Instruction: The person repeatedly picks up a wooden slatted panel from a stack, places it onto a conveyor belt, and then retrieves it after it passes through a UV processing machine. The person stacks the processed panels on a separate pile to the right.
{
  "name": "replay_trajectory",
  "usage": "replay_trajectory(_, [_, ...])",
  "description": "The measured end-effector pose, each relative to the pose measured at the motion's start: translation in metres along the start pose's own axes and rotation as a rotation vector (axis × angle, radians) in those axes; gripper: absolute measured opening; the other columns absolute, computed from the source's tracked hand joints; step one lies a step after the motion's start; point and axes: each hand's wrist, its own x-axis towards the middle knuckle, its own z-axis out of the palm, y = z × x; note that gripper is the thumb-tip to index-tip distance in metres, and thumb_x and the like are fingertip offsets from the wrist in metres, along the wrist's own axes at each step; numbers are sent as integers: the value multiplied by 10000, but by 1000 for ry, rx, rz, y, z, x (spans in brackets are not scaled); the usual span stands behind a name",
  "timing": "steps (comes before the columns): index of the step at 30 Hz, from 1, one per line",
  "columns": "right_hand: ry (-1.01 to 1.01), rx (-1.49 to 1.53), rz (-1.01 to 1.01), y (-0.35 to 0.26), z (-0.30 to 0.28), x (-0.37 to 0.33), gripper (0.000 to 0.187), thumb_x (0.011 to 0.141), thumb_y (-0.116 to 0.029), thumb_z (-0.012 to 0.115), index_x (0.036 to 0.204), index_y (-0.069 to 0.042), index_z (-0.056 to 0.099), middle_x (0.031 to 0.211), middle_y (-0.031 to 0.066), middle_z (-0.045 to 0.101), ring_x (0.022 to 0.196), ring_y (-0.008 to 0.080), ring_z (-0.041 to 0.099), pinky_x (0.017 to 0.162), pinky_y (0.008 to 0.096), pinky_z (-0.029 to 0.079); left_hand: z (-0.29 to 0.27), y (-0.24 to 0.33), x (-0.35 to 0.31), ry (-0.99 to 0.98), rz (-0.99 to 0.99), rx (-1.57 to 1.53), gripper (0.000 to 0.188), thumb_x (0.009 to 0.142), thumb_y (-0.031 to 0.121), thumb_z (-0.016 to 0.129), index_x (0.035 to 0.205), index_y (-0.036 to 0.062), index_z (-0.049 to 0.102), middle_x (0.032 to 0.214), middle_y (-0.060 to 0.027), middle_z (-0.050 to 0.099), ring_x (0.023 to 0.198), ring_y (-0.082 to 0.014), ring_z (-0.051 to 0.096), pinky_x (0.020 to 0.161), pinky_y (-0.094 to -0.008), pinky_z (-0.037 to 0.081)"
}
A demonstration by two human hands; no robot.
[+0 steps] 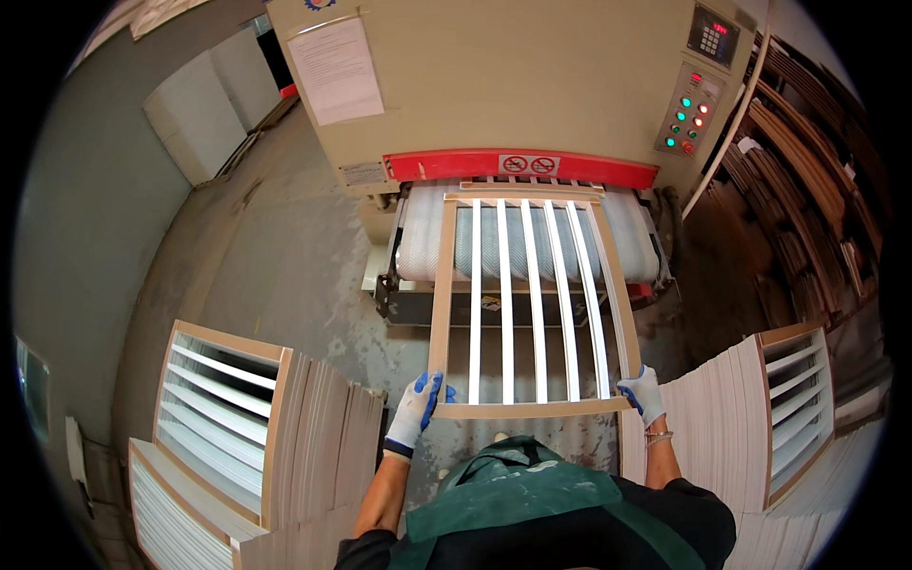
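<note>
A rectangular slatted frame with brown edges and several white slats spans the space between me and a conveyor belt. Its far end rests over the belt, close to the red guard bar. My left hand, in a white and blue work glove, grips the near left corner. At the near right corner my right hand, gloved the same way, is closed on the frame's side. Another frame's brown edge lies just beyond, partly hidden under the machine.
The big beige machine carries a red guard bar and a lit control panel. Stacks of slatted frames stand at my left and right. Long brown boards lean at the far right.
</note>
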Motion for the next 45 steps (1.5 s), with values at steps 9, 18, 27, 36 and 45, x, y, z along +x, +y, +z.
replay_trajectory(9, [-120, 200, 119, -12, 0, 43, 145, 767, -87, 785, 817, -30, 661, 638, 16, 605, 511, 100, 554, 446, 286, 424, -18, 10, 22, -104, 49, 535, 613, 1060, 522, 412, 1010, -42, 646, 845, -146, 713, 775, -229, 708, 712, -372, 531])
replay_trajectory(18, [-246, 512, 162, -23, -3, 76, 142, 870, -173, 760, 960, -70, 722, 734, -64, 592, 590, 32, 483, 526, 209, 374, -18, -13, 59, -44, -35, 98, 500, 1078, 404, 433, 1173, -58, 599, 989, -205, 688, 911, -318, 707, 802, -392, 553])
replay_trajectory(27, [-262, 481, 236, -29, -8, 91, 165, 898, -194, 743, 1004, -71, 712, 766, -44, 614, 572, 46, 508, 505, 224, 395, -19, -13, 71, 33, 369, 598, 386, 1066, 303, 486, 1282, -6, 566, 1065, -204, 695, 926, -308, 694, 841, -384, 553])
replay_trajectory(36, [-140, 424, 221, -24, 4, 72, 184, 886, -169, 741, 1003, -35, 696, 815, 29, 663, 642, 136, 618, 573, 307, 554, 0, -5, 53, -38, 47, -209, 517, 1055, 436, 499, 1153, -55, 629, 1064, -139, 717, 879, -185, 689, 786, -320, 546])
replay_trajectory(45, [-44, 438, 316, -5, -10, 12, 122, 882, -144, 731, 904, -33, 685, 736, 40, 655, 552, 135, 606, 500, 288, 502, 4, -3, -7, 2, 52, 398, 462, 1053, 367, 450, 1001, -52, 635, 898, -158, 743, 832, -252, 690, 809, -349, 516])
